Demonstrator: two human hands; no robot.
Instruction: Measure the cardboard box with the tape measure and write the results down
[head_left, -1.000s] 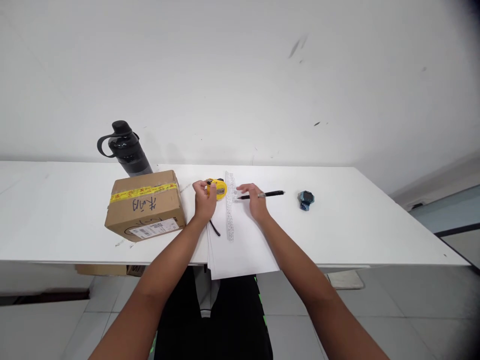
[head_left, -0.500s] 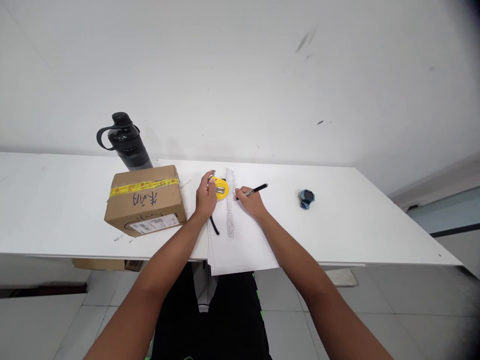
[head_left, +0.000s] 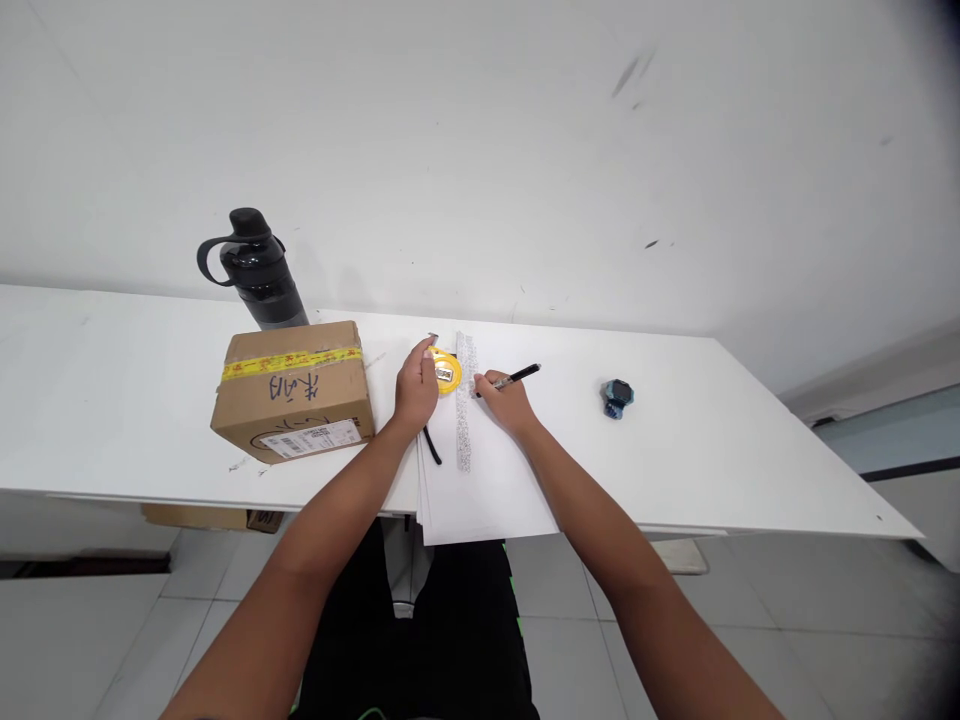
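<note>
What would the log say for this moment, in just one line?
left hand: holds yellow tape measure | right hand: holds pen, tip beside ruler | paper: under ruler, on table

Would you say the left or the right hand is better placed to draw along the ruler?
Right, probably: the right hand holds the pen with its tip beside the ruler on the paper, while the left hand holds the tape measure.
</note>
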